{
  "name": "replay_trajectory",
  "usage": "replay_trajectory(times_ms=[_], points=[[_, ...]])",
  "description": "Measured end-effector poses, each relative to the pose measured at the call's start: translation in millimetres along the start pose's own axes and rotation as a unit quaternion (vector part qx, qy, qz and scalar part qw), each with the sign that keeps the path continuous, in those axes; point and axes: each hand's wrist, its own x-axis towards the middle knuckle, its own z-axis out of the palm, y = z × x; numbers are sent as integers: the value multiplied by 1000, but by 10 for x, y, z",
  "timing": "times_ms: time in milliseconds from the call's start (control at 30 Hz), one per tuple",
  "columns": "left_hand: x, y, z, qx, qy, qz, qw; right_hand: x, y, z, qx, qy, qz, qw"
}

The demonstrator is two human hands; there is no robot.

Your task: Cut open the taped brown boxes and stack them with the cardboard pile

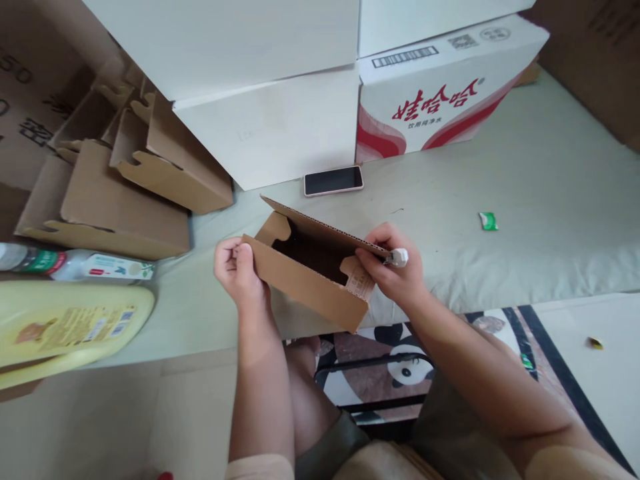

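Note:
A small brown cardboard box (305,277) is held in front of me above the edge of the cloth-covered surface, its top open and its inside dark. My left hand (243,270) pinches the near wall at the box's left corner, thumb on top. At the right end, my right hand (395,267) grips the raised far flap (325,223). A small white object with a metal-looking tip (399,257) sticks out by the right fingers; its kind I cannot make out. Short end flaps fold inward at both ends of the box.
Behind the box lies a phone (333,181) against stacked white cartons (270,130) and a red-printed carton (450,100). Several open cardboard boxes (130,200), a bottle (75,263) and a yellow jug (75,323) stand left. A green packet (488,221) lies right.

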Motion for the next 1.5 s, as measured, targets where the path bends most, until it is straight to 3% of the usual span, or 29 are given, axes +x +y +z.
replay_trajectory(times_ms=[467,667,900,1500], points=[[1,45,11,0,3,-18,1000,7,26,2,17,-8,-18,1000],[-10,78,48,-12,27,-8,1000,4,14,-5,12,-17,7,1000],[-2,34,0,-1,4,-25,1000,-4,20,7,10,-10,7,1000],[-18,49,9,0,9,-31,999,5,-7,-7,20,-29,38,999]])
